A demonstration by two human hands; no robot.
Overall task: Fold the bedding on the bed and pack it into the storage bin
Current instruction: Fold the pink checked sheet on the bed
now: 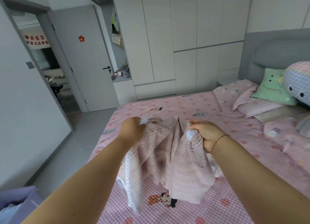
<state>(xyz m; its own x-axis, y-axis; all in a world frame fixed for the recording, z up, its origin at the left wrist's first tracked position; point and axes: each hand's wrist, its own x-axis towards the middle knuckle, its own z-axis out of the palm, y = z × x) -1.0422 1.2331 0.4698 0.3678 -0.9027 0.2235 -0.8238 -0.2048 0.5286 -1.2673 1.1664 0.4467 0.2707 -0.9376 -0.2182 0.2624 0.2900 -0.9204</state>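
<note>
the bed (192,106) fills most of what i see, covered in a pink checked sheet with little flowers and cartoon figures, and the grey headboard (275,52) and tall white wardrobe (167,39) stand behind it. pillows (256,104) and a green cushion (271,88) are heaped at the head end on my right. at the bottom left corner there is a lilac fabric edge (18,198), which i take to be the storage bin, though too little of it shows to be sure.

in front of me hangs the piece i am working on, a pink checked blanket (176,156) with a white lace trim, lifted off the mattress and draping down between my arms so that its lower folds rest on the sheet.

my left hand (132,129) is curled tight round one upper corner, white trim poking out of the fist. my right hand (204,131), red string at the wrist, pinches the other upper corner the same way. the two hands are near each other but not touching.

i judge this to be the folding step, early on: the cloth is bunched, not flat. next i would need to spread my hands to pull the top edge taut, then bring corner to corner evenly.
</note>
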